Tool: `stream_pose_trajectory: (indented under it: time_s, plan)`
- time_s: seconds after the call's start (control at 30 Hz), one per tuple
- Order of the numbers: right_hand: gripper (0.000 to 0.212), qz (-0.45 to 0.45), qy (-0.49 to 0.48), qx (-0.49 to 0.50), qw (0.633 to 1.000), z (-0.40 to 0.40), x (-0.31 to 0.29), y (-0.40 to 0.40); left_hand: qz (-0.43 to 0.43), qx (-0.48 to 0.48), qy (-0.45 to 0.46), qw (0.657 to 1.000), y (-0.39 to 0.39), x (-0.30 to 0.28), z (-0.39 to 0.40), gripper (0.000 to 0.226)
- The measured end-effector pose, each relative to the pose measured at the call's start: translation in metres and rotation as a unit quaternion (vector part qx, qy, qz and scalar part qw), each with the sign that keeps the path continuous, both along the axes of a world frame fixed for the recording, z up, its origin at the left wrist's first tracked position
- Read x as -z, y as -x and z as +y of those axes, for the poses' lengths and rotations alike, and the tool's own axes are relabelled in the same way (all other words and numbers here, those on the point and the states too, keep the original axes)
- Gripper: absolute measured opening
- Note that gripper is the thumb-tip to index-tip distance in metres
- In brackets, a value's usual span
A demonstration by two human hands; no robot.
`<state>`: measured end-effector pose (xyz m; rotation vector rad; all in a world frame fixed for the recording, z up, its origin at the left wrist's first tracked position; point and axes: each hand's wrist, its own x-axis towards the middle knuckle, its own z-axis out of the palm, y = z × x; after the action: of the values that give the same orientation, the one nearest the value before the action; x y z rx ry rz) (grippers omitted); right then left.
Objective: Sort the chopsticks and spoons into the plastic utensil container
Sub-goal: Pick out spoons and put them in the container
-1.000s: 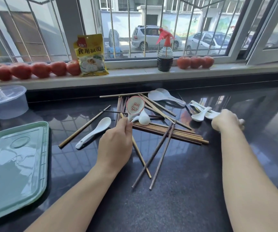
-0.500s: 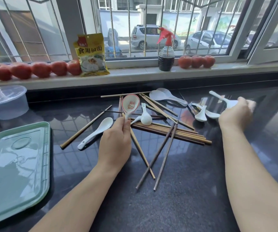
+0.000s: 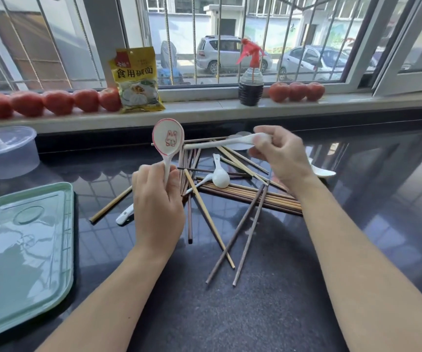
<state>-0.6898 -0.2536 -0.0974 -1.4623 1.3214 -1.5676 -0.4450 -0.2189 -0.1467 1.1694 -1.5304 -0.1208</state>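
We see the rabbit-print spoon (image 3: pixel 168 139) held upright above the black countertop (image 3: pixel 268 308), its handle pinched by the left hand (image 3: pixel 157 201). The right hand (image 3: pixel 279 154) curls its fingers round the bowl end of a plain white spoon (image 3: pixel 226 142), handle pointing left towards the first. Below them the chopsticks (image 3: pixel 245 196) lie in a crossed heap, with another white spoon (image 3: pixel 220 175) resting on it and more spoons partly hidden. We judge sorting barely begun: the clear plastic container (image 3: pixel 6 153) at far left appears empty, and so does the green tray (image 3: pixel 21 252). On the sill, the yellow packet (image 3: pixel 136 80) reads 食用碱面; its brand mark is illegible. Tomatoes (image 3: pixel 57 101) and a spray bottle (image 3: pixel 251 80) flank it.
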Motion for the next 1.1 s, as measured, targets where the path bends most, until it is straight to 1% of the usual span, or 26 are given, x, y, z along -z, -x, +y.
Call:
stream_pose_trajectory:
  time_s: [0.07,0.2,0.27,0.4,0.43,0.47,0.5,0.53,0.57,0.6,0.63,0.67,0.73,0.87,0.9,0.97,1.0,1.03,1.07,1.1]
  plan:
    - [0.029,0.028,-0.012,-0.053,0.998,0.003,0.0,-0.02,-0.054,-0.003,0.015,0.998,-0.001,0.0,-0.001,0.018]
    - [0.028,0.099,-0.025,-0.103,0.989,0.004,0.009,-0.049,-0.109,0.031,-0.015,0.993,0.005,0.002,0.004,0.015]
    - [0.028,0.089,-0.04,-0.122,0.988,0.004,0.014,-0.056,-0.114,0.035,-0.032,0.992,0.007,0.003,0.004,0.016]
    - [0.028,0.037,-0.062,-0.162,0.984,-0.002,0.018,-0.056,-0.071,0.061,-0.088,0.992,0.008,0.005,0.003,0.02]
    - [0.027,0.064,-0.057,-0.137,0.987,-0.007,0.018,-0.048,-0.055,0.061,-0.097,0.992,0.008,0.006,0.003,0.02]
    - [0.027,0.134,-0.05,-0.073,0.987,-0.012,0.019,-0.034,-0.034,0.057,-0.104,0.992,0.008,0.006,0.001,0.02]
    - [0.028,0.242,-0.048,0.018,0.969,-0.017,0.02,-0.015,-0.012,0.049,-0.109,0.993,0.008,0.007,0.0,0.02]
    - [0.031,0.354,-0.064,0.11,0.927,-0.021,0.022,0.008,0.005,0.04,-0.111,0.993,0.007,0.008,-0.001,0.021]
    - [0.032,0.432,-0.105,0.181,0.877,-0.021,0.025,0.032,0.017,0.034,-0.115,0.993,0.006,0.008,-0.003,0.021]
    - [0.032,0.471,-0.167,0.23,0.835,-0.019,0.029,0.055,0.027,0.031,-0.121,0.992,0.005,0.009,-0.004,0.021]
    - [0.032,0.483,-0.229,0.262,0.803,-0.016,0.034,0.073,0.037,0.031,-0.127,0.991,0.004,0.01,-0.005,0.022]
    - [0.031,0.488,-0.27,0.279,0.782,-0.015,0.038,0.086,0.045,0.031,-0.129,0.99,0.003,0.011,-0.006,0.022]
    - [0.03,0.487,-0.291,0.298,0.768,-0.015,0.043,0.101,0.049,0.03,-0.127,0.99,0.002,0.012,-0.007,0.022]
    - [0.033,0.466,-0.291,0.323,0.771,-0.015,0.045,0.113,0.051,0.038,-0.121,0.991,0.001,0.014,-0.008,0.021]
    - [0.034,0.464,-0.279,0.33,0.773,-0.016,0.044,0.113,0.052,0.039,-0.121,0.99,0.001,0.014,-0.008,0.021]
    - [0.036,0.466,-0.212,0.339,0.789,-0.02,0.041,0.102,0.057,0.041,-0.124,0.99,0.003,0.014,-0.009,0.022]
    - [0.035,0.481,-0.179,0.326,0.794,-0.023,0.038,0.093,0.059,0.041,-0.124,0.99,0.003,0.013,-0.009,0.022]
    - [0.035,0.51,-0.168,0.302,0.788,-0.026,0.037,0.084,0.06,0.042,-0.125,0.989,0.003,0.013,-0.009,0.022]
    - [0.035,0.531,-0.178,0.276,0.781,-0.028,0.037,0.075,0.06,0.043,-0.127,0.989,0.003,0.013,-0.009,0.022]
    - [0.034,0.532,-0.201,0.264,0.779,-0.03,0.039,0.07,0.06,0.044,-0.129,0.989,0.003,0.013,-0.01,0.023]
